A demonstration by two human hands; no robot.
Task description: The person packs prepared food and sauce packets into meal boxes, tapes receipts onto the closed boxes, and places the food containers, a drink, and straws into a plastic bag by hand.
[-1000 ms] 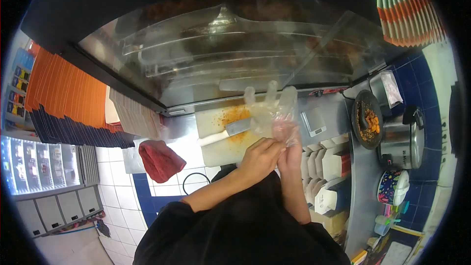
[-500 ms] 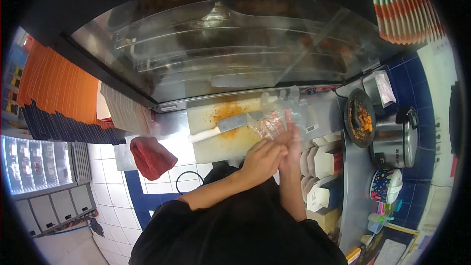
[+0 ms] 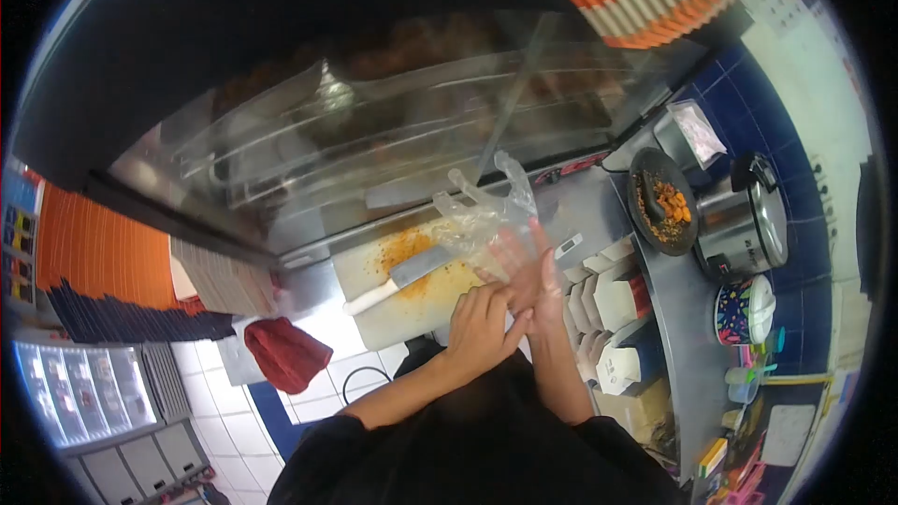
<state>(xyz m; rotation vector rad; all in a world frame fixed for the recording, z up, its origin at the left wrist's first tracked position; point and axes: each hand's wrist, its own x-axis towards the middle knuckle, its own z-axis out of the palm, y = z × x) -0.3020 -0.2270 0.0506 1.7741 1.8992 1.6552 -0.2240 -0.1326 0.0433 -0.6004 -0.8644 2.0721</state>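
A clear plastic glove (image 3: 479,210) lies over my right hand (image 3: 528,276), its loose finger tips standing up past my own. The right fingers are spread inside the thin film. My left hand (image 3: 482,323) crosses in from the left and is closed at the right wrist, pinching the glove's cuff. Below the hands, a cleaver (image 3: 402,279) with a white handle rests on a white cutting board (image 3: 374,325) stained with orange-brown seasoning.
A glass display case (image 3: 374,145) rises behind the board. To the right are open food boxes (image 3: 613,304), a stone mortar (image 3: 666,201) holding orange food, and a steel cooker (image 3: 744,229). A red cloth (image 3: 287,353) and stacked orange cartons (image 3: 103,243) stand left.
The right fingers have spread and the glove has opened out over them, its finger tips now upright. My left hand stays at the wrist. The whole view has turned and shifted.
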